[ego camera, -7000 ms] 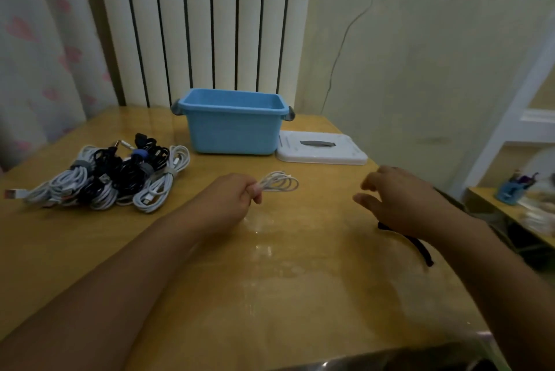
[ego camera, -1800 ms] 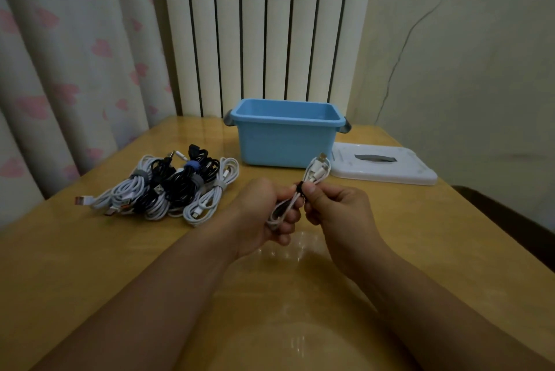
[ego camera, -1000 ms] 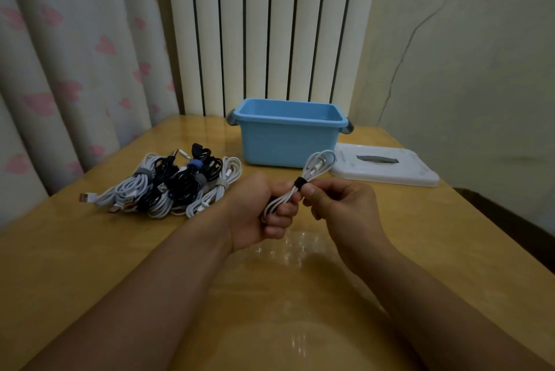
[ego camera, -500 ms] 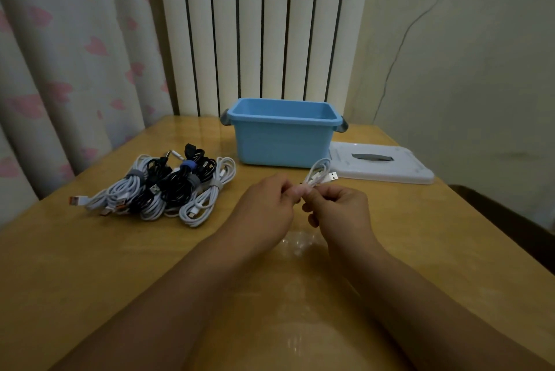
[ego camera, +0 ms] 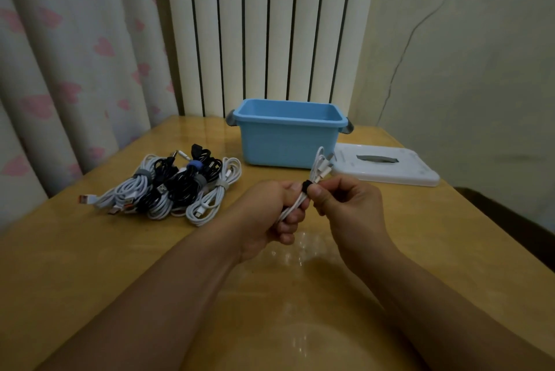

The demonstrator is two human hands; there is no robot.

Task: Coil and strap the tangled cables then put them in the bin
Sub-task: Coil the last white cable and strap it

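Note:
A small coiled white cable (ego camera: 319,168) is held above the middle of the table, its looped end sticking up toward the bin. My left hand (ego camera: 270,214) grips the lower part of the coil. My right hand (ego camera: 348,205) pinches the black strap (ego camera: 305,185) wrapped round the coil's middle. The blue bin (ego camera: 288,133) stands open behind the hands. A pile of strapped white and black cables (ego camera: 174,187) lies on the table to the left.
The bin's white lid (ego camera: 387,168) lies flat to the right of the bin. A radiator and a curtain stand behind the wooden table (ego camera: 90,250). The table's right edge runs close to my right forearm.
Seven seconds ago my left hand alone held the coil while the right reached for the strap. Now both hands hold the coil, raised slightly, with the strap round it.

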